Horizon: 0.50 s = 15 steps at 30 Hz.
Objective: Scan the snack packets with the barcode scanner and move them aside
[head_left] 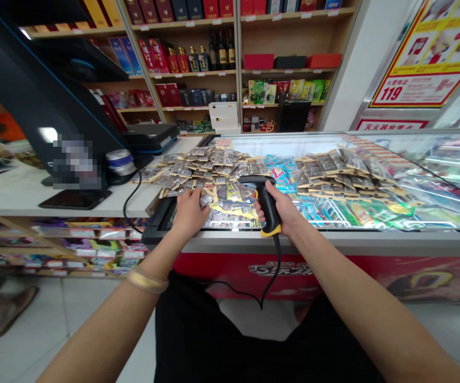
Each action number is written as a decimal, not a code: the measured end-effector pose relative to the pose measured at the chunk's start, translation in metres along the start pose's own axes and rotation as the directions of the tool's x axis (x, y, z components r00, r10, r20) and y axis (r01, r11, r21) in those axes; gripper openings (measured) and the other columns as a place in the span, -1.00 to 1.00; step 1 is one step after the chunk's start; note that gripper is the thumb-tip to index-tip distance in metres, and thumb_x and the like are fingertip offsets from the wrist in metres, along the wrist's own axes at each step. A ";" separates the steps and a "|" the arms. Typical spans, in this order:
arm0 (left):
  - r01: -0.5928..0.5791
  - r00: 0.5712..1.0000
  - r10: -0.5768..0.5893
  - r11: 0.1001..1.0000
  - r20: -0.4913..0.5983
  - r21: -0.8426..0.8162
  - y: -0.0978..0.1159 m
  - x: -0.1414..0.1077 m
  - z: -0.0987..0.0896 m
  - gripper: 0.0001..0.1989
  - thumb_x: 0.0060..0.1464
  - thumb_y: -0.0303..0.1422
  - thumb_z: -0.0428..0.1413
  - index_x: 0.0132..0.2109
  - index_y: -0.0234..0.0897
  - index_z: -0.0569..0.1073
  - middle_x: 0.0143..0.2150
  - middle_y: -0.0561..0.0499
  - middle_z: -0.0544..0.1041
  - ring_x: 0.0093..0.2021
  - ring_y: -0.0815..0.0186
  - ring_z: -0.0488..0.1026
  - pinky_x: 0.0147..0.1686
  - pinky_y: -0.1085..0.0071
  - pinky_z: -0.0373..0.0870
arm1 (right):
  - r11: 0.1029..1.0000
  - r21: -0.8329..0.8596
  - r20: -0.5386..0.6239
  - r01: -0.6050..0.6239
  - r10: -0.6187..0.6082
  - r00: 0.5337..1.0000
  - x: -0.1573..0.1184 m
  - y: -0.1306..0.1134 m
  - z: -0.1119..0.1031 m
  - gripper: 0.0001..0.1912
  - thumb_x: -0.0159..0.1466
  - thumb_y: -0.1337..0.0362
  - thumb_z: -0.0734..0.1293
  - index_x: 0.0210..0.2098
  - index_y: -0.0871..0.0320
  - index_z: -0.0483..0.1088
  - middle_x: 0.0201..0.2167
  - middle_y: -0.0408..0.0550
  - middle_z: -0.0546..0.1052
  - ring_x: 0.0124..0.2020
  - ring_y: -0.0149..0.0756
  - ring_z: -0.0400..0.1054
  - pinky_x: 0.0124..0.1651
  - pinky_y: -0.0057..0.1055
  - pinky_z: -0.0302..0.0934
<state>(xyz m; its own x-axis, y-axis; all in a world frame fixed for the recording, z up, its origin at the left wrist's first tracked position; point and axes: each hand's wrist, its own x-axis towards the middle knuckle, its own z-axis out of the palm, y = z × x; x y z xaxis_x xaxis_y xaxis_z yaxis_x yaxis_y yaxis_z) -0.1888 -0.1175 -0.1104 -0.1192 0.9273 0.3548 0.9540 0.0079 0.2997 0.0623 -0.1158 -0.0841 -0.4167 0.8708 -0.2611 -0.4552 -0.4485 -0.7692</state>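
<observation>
My right hand (279,205) is wrapped round the grip of a black and yellow handheld barcode scanner (268,202), whose head points left over the packets. From its base a black cable hangs down in front of the freezer. My left hand (190,210) rests at the near left of the glass top, fingers curled on a small snack packet (206,199), partly hidden by the hand. Behind it lies a heap of brown-edged snack packets (198,165). Yellow packets (235,207) lie between my hands, and blue packets (281,173) just beyond the scanner. Another brown-edged pile (337,173) is to the right.
The packets lie on a glass-topped chest freezer (373,234). At left, a counter (10,191) bears a checkout terminal (54,96), a phone-like black slab (75,199) and tape rolls (120,162). Stocked shelves (198,74) stand behind. Another person's arm shows at far left.
</observation>
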 end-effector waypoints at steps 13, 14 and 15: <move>0.096 0.969 -0.245 0.447 -0.019 -0.889 0.080 0.034 0.007 -0.78 0.06 -0.31 0.15 -0.13 -0.25 0.48 -0.20 0.00 0.59 -0.13 0.27 0.50 -0.09 0.40 0.42 | 0.998 -0.039 -0.084 0.046 -0.049 0.995 -0.010 -0.027 -0.032 -0.54 0.40 -0.09 0.19 -0.28 0.20 0.40 -0.66 -0.17 0.38 -0.72 -0.46 0.20 -0.70 -0.58 0.14; 0.190 0.963 -0.253 0.400 0.092 -0.897 0.089 0.039 0.009 -0.81 0.05 -0.35 0.15 -0.15 -0.24 0.48 -0.24 0.02 0.59 -0.16 0.29 0.50 -0.12 0.42 0.43 | 0.998 -0.037 -0.094 0.047 -0.051 0.994 -0.012 -0.029 -0.036 -0.54 0.41 -0.09 0.18 -0.27 0.20 0.40 -0.66 -0.17 0.38 -0.72 -0.46 0.21 -0.69 -0.58 0.14; 0.287 0.946 -0.252 0.359 0.204 -0.888 0.099 0.044 0.011 -0.84 0.04 -0.39 0.15 -0.17 -0.22 0.47 -0.28 0.04 0.58 -0.20 0.30 0.50 -0.17 0.43 0.43 | 0.998 -0.036 -0.106 0.046 -0.050 0.993 -0.013 -0.032 -0.039 -0.54 0.41 -0.08 0.18 -0.27 0.20 0.41 -0.66 -0.16 0.38 -0.72 -0.46 0.21 -0.69 -0.58 0.15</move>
<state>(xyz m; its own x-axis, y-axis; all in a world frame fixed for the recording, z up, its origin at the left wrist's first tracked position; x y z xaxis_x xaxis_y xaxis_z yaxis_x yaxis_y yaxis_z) -0.0969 -0.0714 -0.0750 -0.2968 0.9516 0.0792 0.0639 -0.0630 0.9960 0.1132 -0.1054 -0.0793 -0.3080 0.9085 -0.2824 -0.4456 -0.4000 -0.8009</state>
